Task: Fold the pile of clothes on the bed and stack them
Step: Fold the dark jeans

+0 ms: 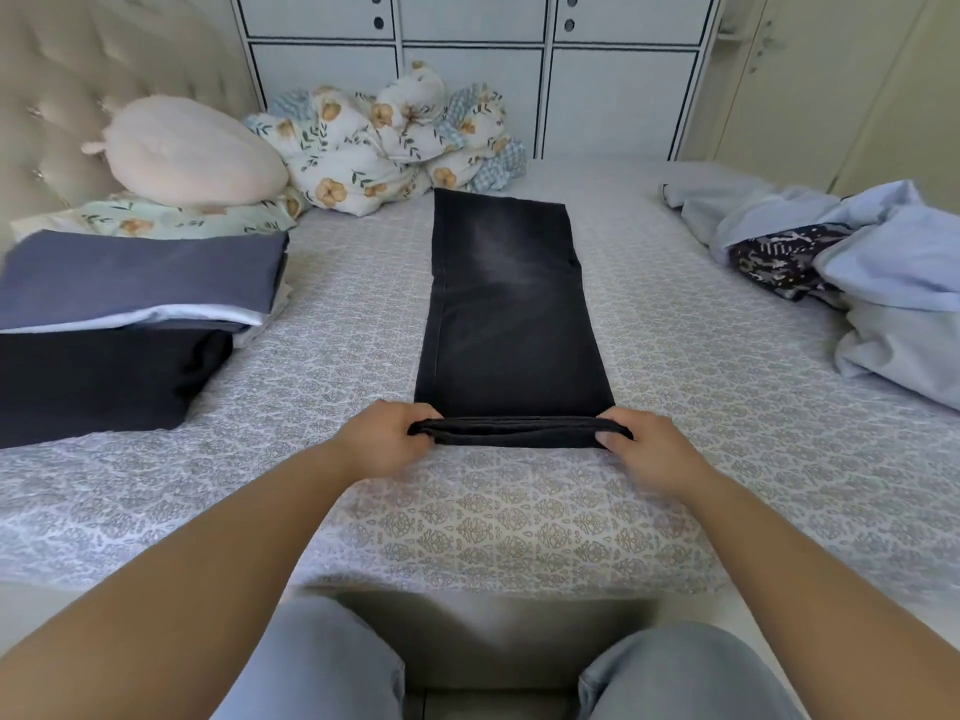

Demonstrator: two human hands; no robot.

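Jeans (506, 304), black faded denim folded into one long narrow strip, lie flat on the bed (675, 459) and run straight away from the hands. Their near end is a thick rolled fold of several layers, lifted slightly off the sheet. The left hand (382, 441) pinches the left corner of that fold, fingers curled under and thumb on top; the right hand (647, 449) grips the right corner the same way. No label or writing can be read on the denim.

Left of the left hand sits a stack (130, 314) of folded clothes: a flat black piece nearest, smooth slate-blue cloth above it, thin pale layers between. Right of the right hand, well apart, lies the pile (857, 267) of unfolded clothes, crumpled pale blue fabric around a dark patterned piece.

The sheet is grey-white with a repeating leaf-like print. Beyond the jeans a floral quilt (384, 142) is bunched up, with a round cream pillow (192, 153) to its left against a tufted headboard (67, 70).
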